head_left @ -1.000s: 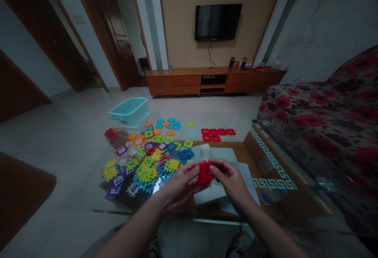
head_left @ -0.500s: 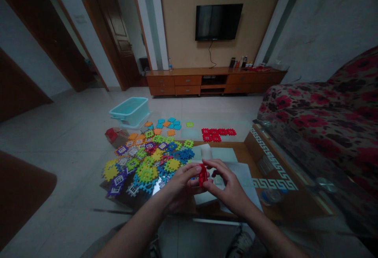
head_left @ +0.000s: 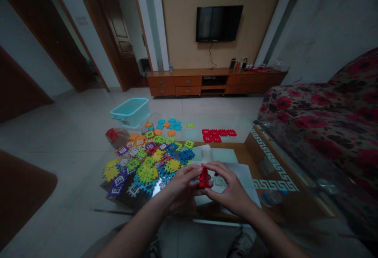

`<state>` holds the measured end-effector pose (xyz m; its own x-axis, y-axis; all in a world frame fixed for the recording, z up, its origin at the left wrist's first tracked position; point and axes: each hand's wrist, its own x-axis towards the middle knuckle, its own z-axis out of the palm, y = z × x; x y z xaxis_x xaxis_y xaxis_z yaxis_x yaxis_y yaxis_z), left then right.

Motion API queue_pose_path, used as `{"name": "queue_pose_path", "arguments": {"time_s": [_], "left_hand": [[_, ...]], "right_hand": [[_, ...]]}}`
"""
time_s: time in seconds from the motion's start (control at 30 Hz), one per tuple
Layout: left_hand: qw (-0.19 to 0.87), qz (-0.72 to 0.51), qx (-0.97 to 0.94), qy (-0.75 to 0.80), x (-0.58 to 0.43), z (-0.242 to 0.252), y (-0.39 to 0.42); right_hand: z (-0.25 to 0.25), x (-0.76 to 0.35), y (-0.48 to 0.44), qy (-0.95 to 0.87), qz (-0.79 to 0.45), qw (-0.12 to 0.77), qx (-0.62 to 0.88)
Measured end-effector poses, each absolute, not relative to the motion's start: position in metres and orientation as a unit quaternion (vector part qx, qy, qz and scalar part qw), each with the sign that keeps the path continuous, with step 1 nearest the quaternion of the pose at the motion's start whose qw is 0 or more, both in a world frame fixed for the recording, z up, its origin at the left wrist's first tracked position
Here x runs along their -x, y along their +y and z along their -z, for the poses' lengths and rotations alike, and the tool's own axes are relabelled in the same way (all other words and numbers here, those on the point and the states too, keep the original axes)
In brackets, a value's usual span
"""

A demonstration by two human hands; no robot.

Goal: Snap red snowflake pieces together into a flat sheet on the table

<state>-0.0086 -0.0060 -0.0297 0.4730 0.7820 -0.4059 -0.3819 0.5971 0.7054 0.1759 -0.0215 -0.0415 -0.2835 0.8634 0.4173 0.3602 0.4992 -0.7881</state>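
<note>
Block of red plastic (head_left: 203, 177), left hand (head_left: 180, 187) pinching, right hand (head_left: 228, 184) pinching

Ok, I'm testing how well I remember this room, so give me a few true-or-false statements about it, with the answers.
The left hand and right hand both hold a red plastic piece. True.

The blue tub sits on the sofa. False: it is on the floor, beyond the heap of tiles.

The television shows a bright picture. False: its screen is dark.

A group of red tiles lies apart from the multicoloured heap of tiles. True.

The sofa is plain grey. False: it has a red floral pattern.
</note>
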Motion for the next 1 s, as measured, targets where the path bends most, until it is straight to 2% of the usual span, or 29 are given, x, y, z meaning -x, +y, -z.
{"name": "queue_pose_path", "arguments": {"time_s": [0.47,0.57,0.7,0.83,1.0], "left_hand": [[0.817,-0.353,-0.281,0.360,0.005,0.034,-0.007],[0.776,-0.365,-0.339,0.387,0.004,0.041,-0.006],[0.623,-0.368,-0.534,0.437,0.007,0.049,-0.005],[0.353,-0.363,-0.748,0.428,0.017,0.046,-0.005],[0.152,-0.282,-0.856,0.405,0.026,0.046,-0.004]], "right_hand": [[0.041,-0.174,-0.021,-0.752,-0.230,0.441,0.432],[0.042,-0.177,-0.019,-0.762,-0.184,0.440,0.438],[0.045,-0.184,-0.018,-0.791,-0.079,0.404,0.453],[0.047,-0.189,-0.017,-0.813,-0.003,0.354,0.463],[0.049,-0.189,-0.018,-0.822,0.020,0.325,0.468]]}}
